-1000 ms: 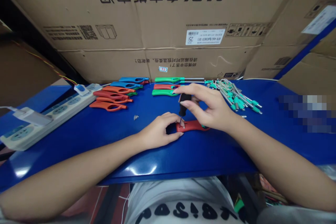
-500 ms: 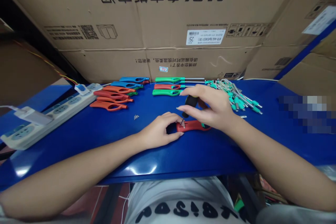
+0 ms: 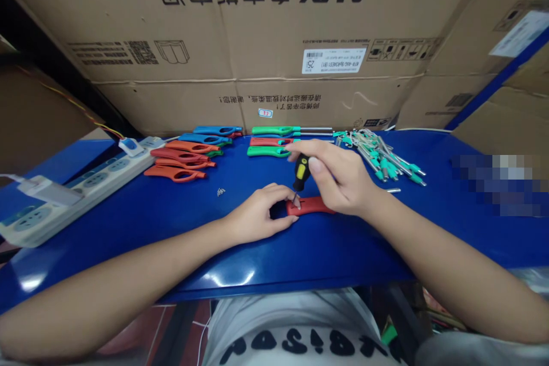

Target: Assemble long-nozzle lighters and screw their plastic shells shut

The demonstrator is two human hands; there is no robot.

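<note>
A red lighter handle (image 3: 315,205) lies flat on the blue table, its left end pinched between the thumb and fingers of my left hand (image 3: 261,214). In my right hand (image 3: 343,174) is a small black and yellow screwdriver (image 3: 302,172), held nearly upright. Its tip meets the left end of the handle, beside my left fingertips. My right hand covers the handle's right end. A little heap of small screws (image 3: 220,192) rests left of my left hand.
Orange, red and blue handles (image 3: 180,173) are stacked at left, beside a white power strip (image 3: 92,180). Behind my hands lie green and red lighters (image 3: 270,151). Metal tubes with teal ends (image 3: 386,160) form a pile at right. A cardboard box (image 3: 257,28) walls the back.
My right hand has shifted its grip on the screwdriver, so the yellow part of its grip now shows. My left hand still holds the red handle in place.
</note>
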